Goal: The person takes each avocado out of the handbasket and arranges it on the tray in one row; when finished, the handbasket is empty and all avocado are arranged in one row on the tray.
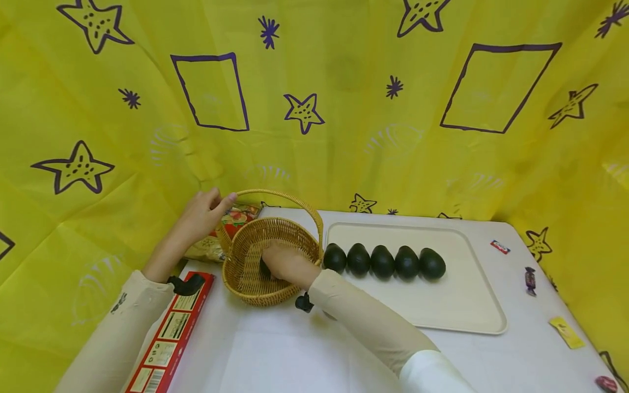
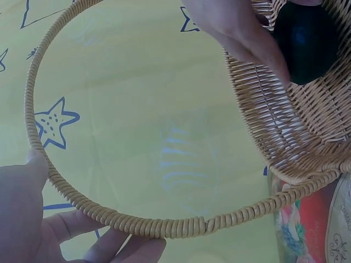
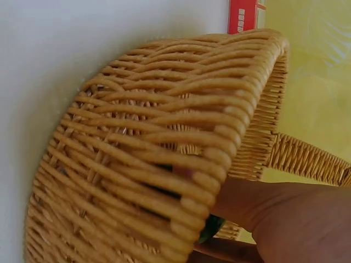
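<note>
A wicker basket (image 1: 245, 295) with a tall arched handle stands on the white table, left of the tray. My left hand (image 1: 203, 210) holds the handle (image 2: 164, 227) at its left side, thumb on one side and fingers on the other in the left wrist view. Inside the basket my right hand (image 1: 285, 262) grips a dark green avocado (image 2: 307, 44). Through the weave in the right wrist view only a bit of that avocado (image 3: 211, 227) shows, the fingers mostly hidden by the basket wall. Several more avocados (image 1: 382, 262) stand in a row on the tray.
The cream tray (image 1: 442, 311) lies right of the basket. A red box (image 1: 169, 333) lies at the left under my forearm, and food packets (image 1: 238, 215) sit behind the basket. Small wrapped sweets (image 1: 530, 281) are scattered along the right edge. A yellow patterned curtain (image 1: 344, 153) hangs behind.
</note>
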